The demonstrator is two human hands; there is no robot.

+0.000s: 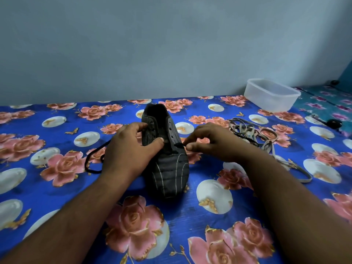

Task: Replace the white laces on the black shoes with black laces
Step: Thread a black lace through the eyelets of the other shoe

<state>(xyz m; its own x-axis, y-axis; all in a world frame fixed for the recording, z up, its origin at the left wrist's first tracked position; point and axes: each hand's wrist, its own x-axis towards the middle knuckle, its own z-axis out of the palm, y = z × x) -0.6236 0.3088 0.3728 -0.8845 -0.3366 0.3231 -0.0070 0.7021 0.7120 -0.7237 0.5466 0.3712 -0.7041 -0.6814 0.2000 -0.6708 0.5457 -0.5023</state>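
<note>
A black shoe (167, 168) with thin pale stripes lies on the bed, toe toward me. My left hand (129, 149) holds its left side, thumb pressed on the tongue and fingers curled round the eyelet flap. My right hand (211, 141) pinches a black lace (179, 144) at a lower right eyelet. Another stretch of the black lace (93, 159) loops on the sheet to the left of the shoe, partly hidden behind my left hand. A heap of white laces (264, 138) lies to the right.
A blue floral bedsheet (57, 187) covers the surface. A translucent plastic box (270, 95) stands at the back right near the grey wall. Small dark round objects (334, 123) sit at the far right edge.
</note>
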